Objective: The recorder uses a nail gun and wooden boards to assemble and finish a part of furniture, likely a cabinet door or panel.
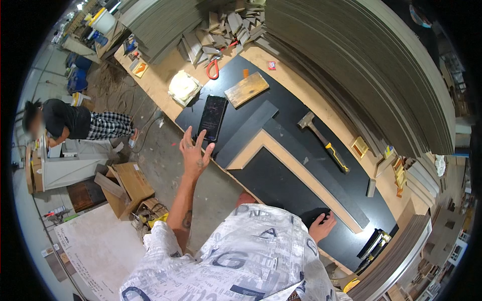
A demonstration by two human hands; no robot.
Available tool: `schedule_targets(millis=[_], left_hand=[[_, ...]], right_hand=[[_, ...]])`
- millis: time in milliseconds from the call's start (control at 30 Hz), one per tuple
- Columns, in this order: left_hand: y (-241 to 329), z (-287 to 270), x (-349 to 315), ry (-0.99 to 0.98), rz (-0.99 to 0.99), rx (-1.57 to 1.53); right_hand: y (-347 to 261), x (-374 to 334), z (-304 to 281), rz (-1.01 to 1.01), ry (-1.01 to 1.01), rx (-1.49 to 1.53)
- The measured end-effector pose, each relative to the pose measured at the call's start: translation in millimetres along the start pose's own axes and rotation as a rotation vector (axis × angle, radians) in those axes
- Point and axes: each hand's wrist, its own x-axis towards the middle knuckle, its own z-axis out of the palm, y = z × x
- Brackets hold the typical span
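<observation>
My left hand (195, 154), fingers spread, is at the near edge of a black phone (213, 118) lying on a dark panel (271, 175). Its fingertips reach the phone's lower end; whether they touch it I cannot tell. Over the panel's near right part, my right hand (323, 226) rests with fingers apart, close to a light wood strip (306, 180). That strip runs along the inside of an L-shaped pair of dark boards (316, 163). Beyond them lies a hammer (324, 143) with a yellow and black handle.
A worn wood block (247, 90), red-handled scissors (213, 69) and a pale bundle (184, 88) sit toward the far left. Stacked boards (351, 65) and wood offcuts (221, 35) line the back. A black tool (374, 245) lies right. Another person (70, 118) works at left.
</observation>
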Motion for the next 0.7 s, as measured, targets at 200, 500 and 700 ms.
schedule_targets(millis=[200,500,700], left_hand=[[10.0,20.9,47.1,0.045,-0.025,0.069],[5.4,35.6,88.7,-0.020,-0.116,0.213],[57.1,5.1,50.1,0.189,-0.040,-0.033]], right_hand=[[6.7,3.6,3.4,0.034,-0.014,-0.025],[12.3,4.6,3.6,-0.058,0.008,0.010],[7.3,7.6,-1.5,-0.033,0.069,0.068]])
